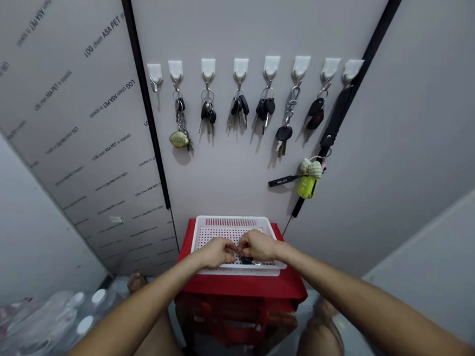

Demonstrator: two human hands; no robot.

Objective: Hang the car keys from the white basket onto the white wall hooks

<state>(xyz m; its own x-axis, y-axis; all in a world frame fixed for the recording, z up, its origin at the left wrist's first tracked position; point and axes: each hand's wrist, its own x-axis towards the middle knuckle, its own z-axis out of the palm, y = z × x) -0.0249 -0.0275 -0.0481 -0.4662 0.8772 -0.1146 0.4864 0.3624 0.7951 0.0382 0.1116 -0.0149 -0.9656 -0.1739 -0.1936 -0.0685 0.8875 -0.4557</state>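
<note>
A white perforated basket (pixel 234 221) holds both of my hands. My left hand (pixel 218 251) has its fingers bent and pinched together, its tips meeting those of my right hand (pixel 259 244). Between them is a bunch of keys (pixel 248 260) with a dark head and shiny metal parts, low over the basket floor. The right hand curls over the bunch from above, its fingers closed, and covers much of it. Whether the keys touch the basket floor I cannot tell.
The basket stands on a red cloth-covered stool (pixel 242 287). Ahead, white hooks (pixel 241 68) run along a pale panel, several carrying key bunches (pixel 238 106). A black strap with a yellow-green tag (pixel 307 187) hangs at right. Bottles (pixel 99 297) and plastic bags stand at lower left.
</note>
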